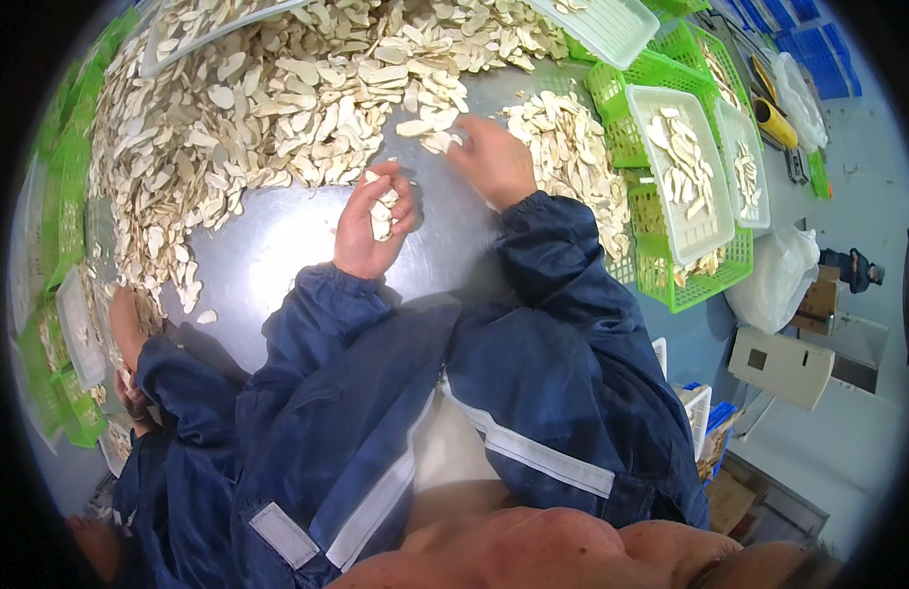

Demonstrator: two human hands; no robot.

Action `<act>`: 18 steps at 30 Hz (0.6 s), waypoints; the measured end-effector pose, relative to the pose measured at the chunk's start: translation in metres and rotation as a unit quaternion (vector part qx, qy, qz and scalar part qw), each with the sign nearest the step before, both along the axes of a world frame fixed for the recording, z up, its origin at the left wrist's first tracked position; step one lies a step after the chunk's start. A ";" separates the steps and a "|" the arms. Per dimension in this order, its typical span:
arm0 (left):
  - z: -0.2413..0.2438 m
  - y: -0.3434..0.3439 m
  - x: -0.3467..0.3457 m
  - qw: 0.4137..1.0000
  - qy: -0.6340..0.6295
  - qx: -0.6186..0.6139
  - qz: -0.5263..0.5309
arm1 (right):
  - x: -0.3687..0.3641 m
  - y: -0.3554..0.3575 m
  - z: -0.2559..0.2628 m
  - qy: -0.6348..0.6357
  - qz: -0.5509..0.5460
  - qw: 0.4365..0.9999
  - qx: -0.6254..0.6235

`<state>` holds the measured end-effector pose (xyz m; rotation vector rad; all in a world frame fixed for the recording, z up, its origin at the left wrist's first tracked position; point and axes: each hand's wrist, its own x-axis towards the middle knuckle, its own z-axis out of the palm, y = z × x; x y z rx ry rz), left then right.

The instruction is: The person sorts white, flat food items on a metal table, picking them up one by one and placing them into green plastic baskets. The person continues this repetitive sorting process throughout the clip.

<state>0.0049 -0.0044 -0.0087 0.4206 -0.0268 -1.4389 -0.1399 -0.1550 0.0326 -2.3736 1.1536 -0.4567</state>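
My left hand (pixel 373 221) is palm up over the metal tabletop (pixel 277 228), its fingers curled around several pale dried slices (pixel 381 213). To its right my right hand (pixel 496 160) reaches forward, palm down. The fingertips of that hand touch a slice (pixel 438 142) beside a few others, and whether they grip it is hidden. A large heap of the same slices (pixel 292 103) spreads ahead and to the left. Close by the right wrist lies a second, smaller pile (pixel 565 147).
Green crates (pixel 690 283) along the right hold white plastic trays (pixel 682 247) with slices. Another white tray (pixel 609 33) stands at the far right of the heap. A co-worker's hand (pixel 126 320) works at the left edge. Farther right are a plastic bag (pixel 775 280) and a distant person (pixel 852 269).
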 end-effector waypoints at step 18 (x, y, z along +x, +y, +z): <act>-0.001 -0.002 -0.003 1.000 -0.005 -0.005 0.012 | 0.016 -0.008 -0.005 0.105 0.078 0.978 -0.164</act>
